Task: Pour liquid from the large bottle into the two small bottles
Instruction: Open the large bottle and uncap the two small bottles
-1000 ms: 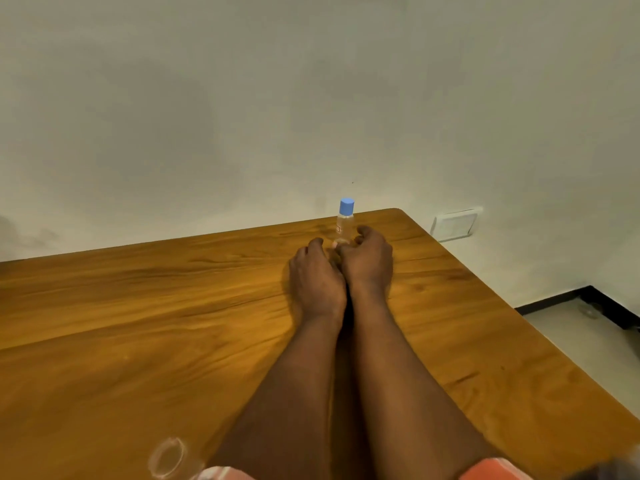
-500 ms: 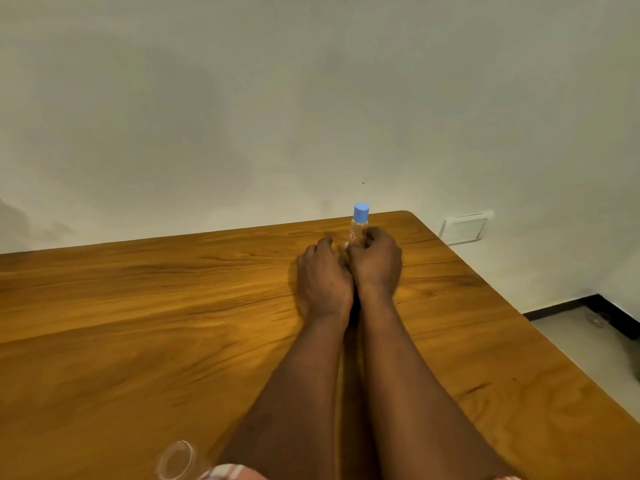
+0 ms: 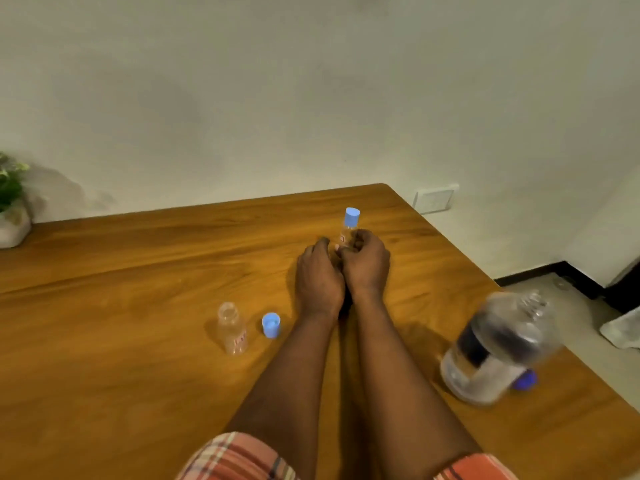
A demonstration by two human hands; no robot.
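Both hands together at capped small bottle [image 3: 349, 227], far-centre of table [image 3: 121, 271].
R hand [image 3: 367, 263] fingers curl round the bottle's lower body; bottle upright, blue cap on, near far table edge. L hand [image 3: 318, 273] pressed side-on against R hand, fingers bent down by bottle base; can't tell if it grips. Open small bottle [image 3: 232, 328] upright, left of forearms, w/ loose light-blue cap [image 3: 270, 324] just beside it, not touching. Large bottle [image 3: 495, 348] at right near table edge, blurred, dark label, neck looks open; dark-blue cap [image 3: 524, 380] at its base. Plant pot [image 3: 12, 225] far left by wall.
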